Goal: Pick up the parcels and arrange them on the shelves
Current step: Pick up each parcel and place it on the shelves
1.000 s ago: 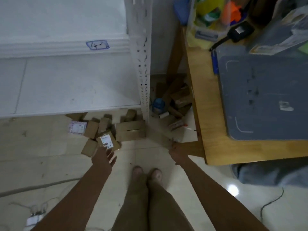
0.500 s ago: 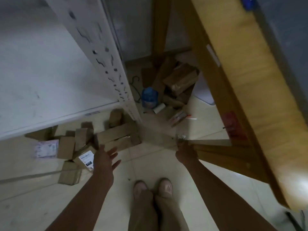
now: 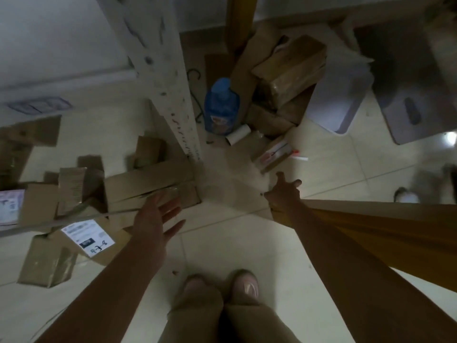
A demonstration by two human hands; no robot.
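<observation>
Head view, dim light, some motion blur. Left hand [image 3: 155,219] has its fingers straight and splayed and holds nothing. It is over the tiled floor [image 3: 222,243], and its fingertips overlap the near edge of a long carton [image 3: 148,184] in view; cannot tell if they touch. The long carton lies flat on the floor with one end against the foot of the white perforated shelf post [image 3: 163,70]. The labelled parcel [image 3: 86,236] lies just left of the left wrist, white shipping label up with handwriting on it. A plain small carton [image 3: 47,263] sits beside it, farther left. More brown cartons [image 3: 69,186] are heaped behind these, under the front edge of the white shelf board [image 3: 61,45], and a white mailer [image 3: 10,204] lies at the frame's left edge. Right hand [image 3: 284,194] has its fingers spread and grasps nothing visible. It sits at the end of a wooden beam [image 3: 371,224]; contact unclear. Beyond the post, toward the wall edge of the floor, are a blue bottle [image 3: 221,105], a white roll [image 3: 238,134] and a stack of taped cartons [image 3: 289,70]. A small red-and-white box [image 3: 274,154] lies near the right fingertips. The person's two shoes [image 3: 244,284] are at bottom centre.
</observation>
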